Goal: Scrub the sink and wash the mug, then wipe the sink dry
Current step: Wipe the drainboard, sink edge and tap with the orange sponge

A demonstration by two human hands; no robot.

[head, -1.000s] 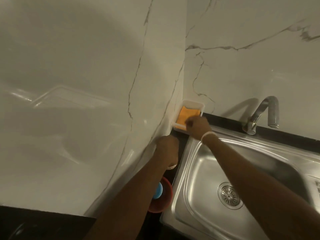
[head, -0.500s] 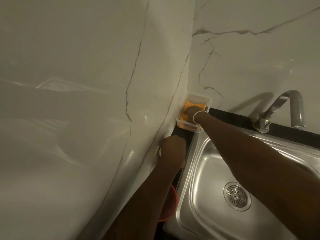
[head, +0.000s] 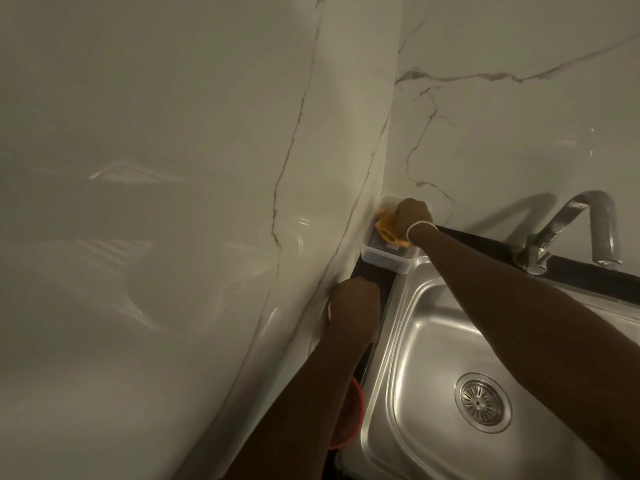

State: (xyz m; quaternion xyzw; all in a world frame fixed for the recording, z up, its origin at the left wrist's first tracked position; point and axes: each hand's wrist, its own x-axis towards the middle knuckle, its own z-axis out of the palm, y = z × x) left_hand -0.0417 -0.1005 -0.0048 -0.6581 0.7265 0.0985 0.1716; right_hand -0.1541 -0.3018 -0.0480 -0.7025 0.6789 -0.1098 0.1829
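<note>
A: Reaching into the corner: right hand (head: 414, 216) is at about 1 o'clock from frame centre, closed on an orange sponge (head: 493, 237) and lifting it from the white plastic tray (head: 384, 259) that sits against the wall.

B: Left hand?

A: Left hand (head: 353, 306) rests on the dark counter strip (head: 375, 275) just beside the sink rim, at 6 o'clock from the tray. Fingers are curled under; cannot tell whether it holds anything.

B: Sink and mug?

A: Sink (head: 433, 341) fills the 4 o'clock quarter, basin looks dry, drain (head: 483, 403) uncovered, tap (head: 571, 230) at 3 o'clock with no water running. A red round item (head: 349, 417) shows under the left forearm at 6 o'clock; cannot confirm it is the mug.

B: Step?

A: Judged: fetching the scrubber, scrubbing not yet begun. Next move calls for carrying the sponge clear of the tray wall, down into the basin, and probably wetting it at the tap first.
</note>
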